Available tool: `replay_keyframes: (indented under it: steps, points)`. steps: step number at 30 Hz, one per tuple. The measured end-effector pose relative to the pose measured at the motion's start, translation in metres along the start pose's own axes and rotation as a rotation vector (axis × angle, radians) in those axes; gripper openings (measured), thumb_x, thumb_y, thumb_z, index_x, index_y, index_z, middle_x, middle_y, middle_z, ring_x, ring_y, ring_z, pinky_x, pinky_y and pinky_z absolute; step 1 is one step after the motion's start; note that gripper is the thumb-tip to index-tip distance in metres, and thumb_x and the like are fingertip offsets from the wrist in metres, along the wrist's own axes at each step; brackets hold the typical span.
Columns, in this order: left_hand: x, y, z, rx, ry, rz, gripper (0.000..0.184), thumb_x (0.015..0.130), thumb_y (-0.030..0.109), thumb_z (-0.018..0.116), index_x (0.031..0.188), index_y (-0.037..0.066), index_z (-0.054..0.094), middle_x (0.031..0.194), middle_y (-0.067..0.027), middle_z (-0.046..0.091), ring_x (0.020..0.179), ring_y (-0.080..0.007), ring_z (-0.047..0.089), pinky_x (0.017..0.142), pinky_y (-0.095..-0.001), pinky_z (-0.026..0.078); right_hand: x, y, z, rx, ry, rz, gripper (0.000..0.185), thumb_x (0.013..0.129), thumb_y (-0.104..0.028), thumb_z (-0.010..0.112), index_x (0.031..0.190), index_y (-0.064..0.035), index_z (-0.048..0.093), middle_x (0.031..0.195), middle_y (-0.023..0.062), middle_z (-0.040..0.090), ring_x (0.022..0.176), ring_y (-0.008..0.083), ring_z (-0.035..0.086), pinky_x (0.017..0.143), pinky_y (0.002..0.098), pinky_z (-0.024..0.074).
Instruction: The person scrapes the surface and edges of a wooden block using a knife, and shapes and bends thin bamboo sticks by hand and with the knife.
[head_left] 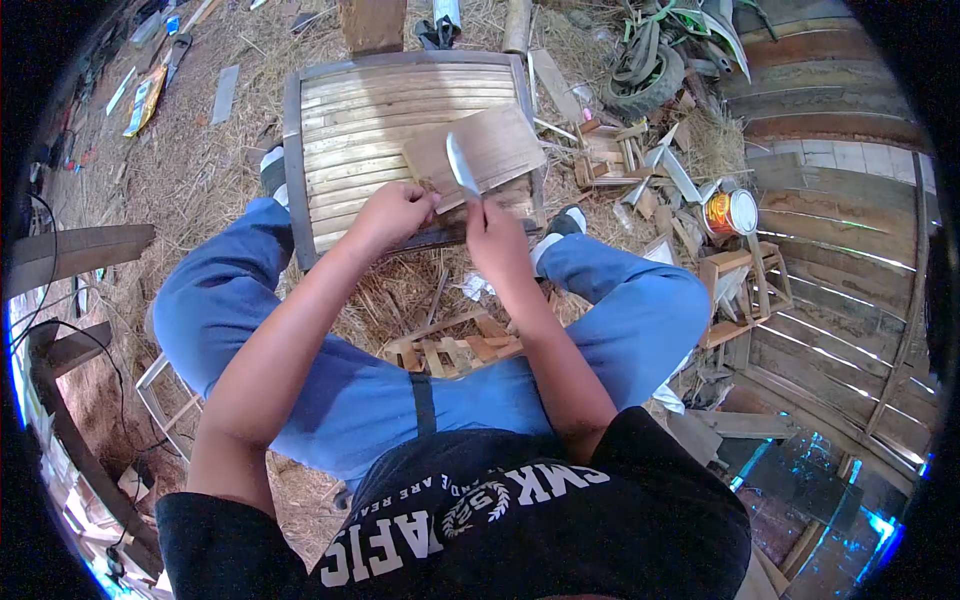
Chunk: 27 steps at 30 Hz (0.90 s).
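Plainly, the straw-strewn floor (215, 185) takes up most of what I see, spreading around the worktop until the dark, rounded border of the view cuts it off. Well to the right of the worktop stands a plank wall (835, 90), its far end lost in that border. The person's blue-trousered legs (210, 300) are spread on the near side of the worktop (345, 130), a framed, slatted panel whose near edge is partly covered by the forearms and a board. That wooden board (500, 150) lies aslant on the worktop's near right part. To the right of the worktop is a rough wooden crate (728, 262) with pieces of wood in it, hard to tell apart. Just beyond the crate, also right of the worktop, sits an orange tin (718, 213); its pale end faces up and I can't see what it contains. Over the worktop's near right part, the right hand (497, 240) is closed around a knife (460, 165), hiding most of its handle; the blade points away over the board. The left hand (405, 210), apart from the right, has its fingers bunched at the board's left edge; whether they grip the small brownish bit there, I can't tell.
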<state>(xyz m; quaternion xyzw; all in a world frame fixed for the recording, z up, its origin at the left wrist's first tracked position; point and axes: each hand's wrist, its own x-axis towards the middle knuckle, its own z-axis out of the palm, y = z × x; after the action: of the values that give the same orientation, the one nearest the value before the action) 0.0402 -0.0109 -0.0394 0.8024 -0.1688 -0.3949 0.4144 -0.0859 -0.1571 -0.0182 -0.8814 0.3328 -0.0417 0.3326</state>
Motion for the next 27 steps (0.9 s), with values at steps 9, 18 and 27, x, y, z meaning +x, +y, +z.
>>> replay_keyframes:
  steps: [9,18,27]
  points:
    - [-0.005,0.008,-0.004,0.081,0.007,-0.011,0.041,0.093,0.040,0.061,0.080,0.003,0.073,0.062,-0.0117,0.063,0.058,-0.0242,0.060,0.062,-0.0383,0.048,0.008,0.006,-0.011,-0.059,0.038,-0.015,0.037,0.102,-0.032,0.048,0.090,0.0003,0.062,0.084,0.0282,0.066,0.083,0.0486,0.064,0.074,0.0567,0.0499]
    - [-0.004,0.001,-0.005,0.053,-0.027,0.036,0.042,0.095,0.040,0.060,0.080,0.003,0.072,0.065,-0.0111,0.065,0.059,-0.0221,0.059,0.062,-0.0376,0.048,0.003,0.014,0.009,-0.119,-0.024,-0.126,0.036,0.101,-0.032,0.047,0.092,-0.0022,0.065,0.087,0.0277,0.066,0.082,0.0486,0.064,0.077,0.0558,0.0508]
    - [0.000,-0.005,-0.003,0.038,-0.030,0.071,0.042,0.096,0.037,0.060,0.079,0.000,0.070,0.066,-0.0087,0.065,0.061,-0.0189,0.058,0.062,-0.0351,0.047,0.022,0.011,-0.027,0.023,0.064,0.047,0.039,0.101,-0.033,0.047,0.090,-0.0005,0.065,0.076,0.0246,0.066,0.076,0.0454,0.066,0.069,0.0525,0.0526]
